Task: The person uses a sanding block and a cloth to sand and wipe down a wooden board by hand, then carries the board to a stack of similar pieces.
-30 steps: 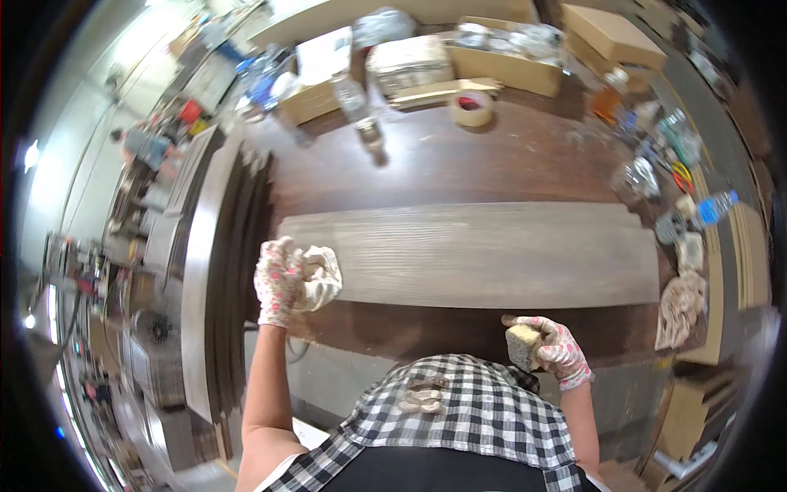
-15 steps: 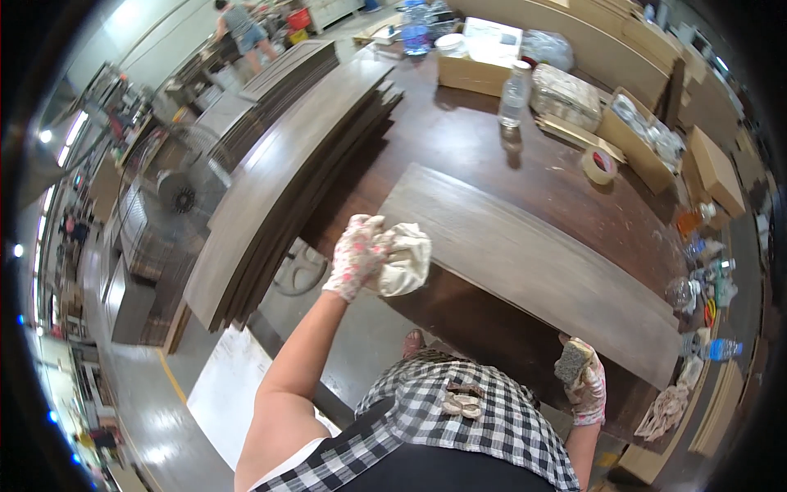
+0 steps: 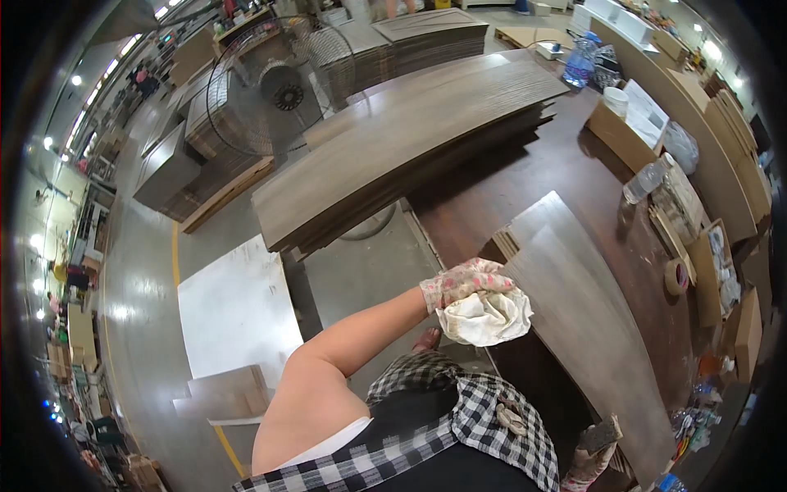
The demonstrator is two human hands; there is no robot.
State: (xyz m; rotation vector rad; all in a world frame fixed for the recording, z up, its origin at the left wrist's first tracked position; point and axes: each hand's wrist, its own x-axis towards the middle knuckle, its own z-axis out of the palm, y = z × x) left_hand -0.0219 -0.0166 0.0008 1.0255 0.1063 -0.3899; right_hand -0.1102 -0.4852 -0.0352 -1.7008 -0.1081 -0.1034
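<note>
Left hand [image 3: 466, 284], in a white fabric glove with pink-red patches, grips a crumpled white cloth [image 3: 487, 320], fingers bent over its upper side. Position: beside the near edge of a long grey-brown wood-grain plank [image 3: 586, 307]; contact with plank unclear. Right hand [image 3: 585, 470], in a stained pink-and-white glove, pinches a dark grey rectangular sponge block [image 3: 600, 435] next to the plank's same edge, toward the lower right; finger detail too small to tell. Plank lies on a glossy dark brown table [image 3: 484, 189]. Stack of grey-brown boards [image 3: 402, 135] beyond the left hand.
</note>
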